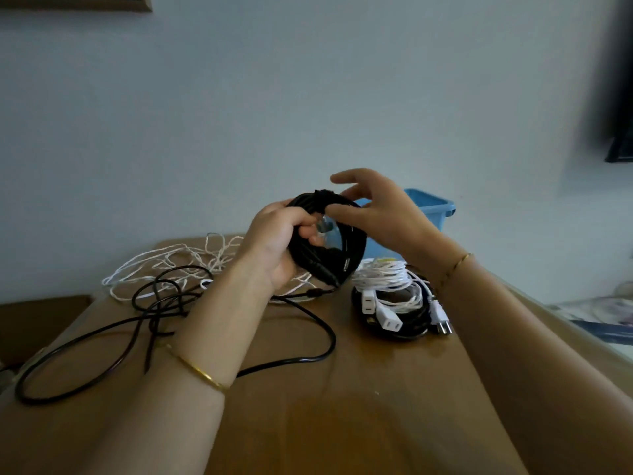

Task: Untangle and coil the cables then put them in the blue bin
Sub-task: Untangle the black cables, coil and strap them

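Black coil (346, 248): held upright at frame centre, its left rim clasped by the curled left hand (277, 241). Right hand (383, 214): fingers spread, thumb apparently laid on the top wrap. Blue bin (435, 204): sited just behind, right of centre, nearer the right hand.

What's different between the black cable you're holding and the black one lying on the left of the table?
The held black coil is wound into a tight ring; the loose black cable sprawls in wide, crossing loops. The black coil is raised above the table, gripped by the left hand, the right hand touching its top; the loose black cable lies on the table. Both are black and outside the blue bin.
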`<state>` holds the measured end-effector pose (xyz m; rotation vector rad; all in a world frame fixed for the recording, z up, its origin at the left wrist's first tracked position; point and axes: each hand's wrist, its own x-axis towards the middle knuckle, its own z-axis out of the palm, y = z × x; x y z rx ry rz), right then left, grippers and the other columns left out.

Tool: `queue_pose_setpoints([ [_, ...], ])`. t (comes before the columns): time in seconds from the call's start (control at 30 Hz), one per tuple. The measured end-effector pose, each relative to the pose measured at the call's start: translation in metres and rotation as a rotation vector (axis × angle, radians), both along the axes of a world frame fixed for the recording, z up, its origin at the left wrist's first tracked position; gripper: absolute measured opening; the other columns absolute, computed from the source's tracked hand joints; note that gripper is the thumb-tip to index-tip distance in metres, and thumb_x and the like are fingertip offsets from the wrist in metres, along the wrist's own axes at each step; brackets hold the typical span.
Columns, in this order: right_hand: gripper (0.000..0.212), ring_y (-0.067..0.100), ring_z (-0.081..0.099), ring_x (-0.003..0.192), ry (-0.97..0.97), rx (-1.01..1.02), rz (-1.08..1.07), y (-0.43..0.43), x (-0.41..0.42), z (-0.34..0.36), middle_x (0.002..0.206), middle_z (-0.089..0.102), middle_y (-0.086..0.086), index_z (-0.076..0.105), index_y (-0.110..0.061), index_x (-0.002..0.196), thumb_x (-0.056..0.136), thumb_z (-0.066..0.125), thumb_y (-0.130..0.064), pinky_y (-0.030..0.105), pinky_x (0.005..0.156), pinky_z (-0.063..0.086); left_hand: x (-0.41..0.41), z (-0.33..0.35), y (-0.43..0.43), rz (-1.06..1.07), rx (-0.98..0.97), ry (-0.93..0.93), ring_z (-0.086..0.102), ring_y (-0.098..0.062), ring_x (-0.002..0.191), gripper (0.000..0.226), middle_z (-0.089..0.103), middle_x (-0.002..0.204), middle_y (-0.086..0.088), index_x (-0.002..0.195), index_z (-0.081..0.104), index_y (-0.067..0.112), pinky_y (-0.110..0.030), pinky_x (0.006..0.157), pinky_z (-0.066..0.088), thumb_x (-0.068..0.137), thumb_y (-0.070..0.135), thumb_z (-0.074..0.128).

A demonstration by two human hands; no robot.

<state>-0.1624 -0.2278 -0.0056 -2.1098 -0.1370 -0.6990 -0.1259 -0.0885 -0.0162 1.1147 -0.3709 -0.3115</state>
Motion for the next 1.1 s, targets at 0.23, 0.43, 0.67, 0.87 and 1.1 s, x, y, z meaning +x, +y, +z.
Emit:
queue_pose_setpoints([
  [0.23,0.013,0.018,0.055,0.053,0.120,0.285,-0.238,-0.061,-0.002,-0.002,0.066,0.056,0.009,0.066,0.000,0.098,0.089,0.058,-0.005,0.026,0.042,0.053,0.013,0.006,-0.060,-0.195,0.126,0.211,0.050,-0.017,0.063,0.015,0.055,0.076,-0.011,0.090,0.053,0.005,-0.027,0.059,0.046,0.093,0.016,0.043],
  [0.43,0.012,0.027,0.057,0.061,0.295,0.316,-0.355,-0.086,0.017,-0.012,0.075,0.054,0.018,0.064,0.008,0.087,0.085,0.054,0.002,0.044,0.058,0.059,0.021,-0.019,-0.079,-0.028,0.646,-0.003,0.053,-0.015,0.074,0.040,0.072,0.084,-0.003,0.103,0.059,0.016,-0.028,0.062,0.037,0.099,0.047,0.034],
  [0.67,0.004,0.032,0.062,0.065,0.327,0.289,-0.399,-0.092,0.027,-0.033,0.078,0.056,0.018,0.057,0.000,0.082,0.081,0.053,0.000,0.042,0.050,0.058,0.016,-0.032,-0.084,0.123,0.618,-0.057,0.065,-0.017,0.072,0.024,0.072,0.085,-0.008,0.110,0.060,0.009,-0.028,0.065,0.051,0.096,0.017,0.044],
  [0.87,0.018,0.033,0.064,0.064,0.375,-0.031,-0.377,-0.090,0.024,-0.042,0.075,0.061,0.016,0.063,0.005,0.089,0.084,0.048,-0.004,0.041,0.056,0.059,0.011,-0.036,-0.084,0.196,0.731,-0.181,0.058,-0.021,0.080,0.021,0.063,0.094,-0.009,0.107,0.058,0.008,-0.030,0.075,0.048,0.095,0.023,0.048],
  [1.1,0.005,0.025,0.050,0.078,0.417,-0.297,-0.407,-0.090,0.023,-0.061,0.086,0.056,0.009,0.052,-0.008,0.090,0.089,0.047,-0.009,0.031,0.065,0.039,0.002,-0.050,-0.086,0.139,0.964,-0.402,0.052,-0.018,0.092,0.018,0.053,0.092,0.001,0.081,0.055,0.022,-0.033,0.085,0.042,0.097,0.031,0.052],
])
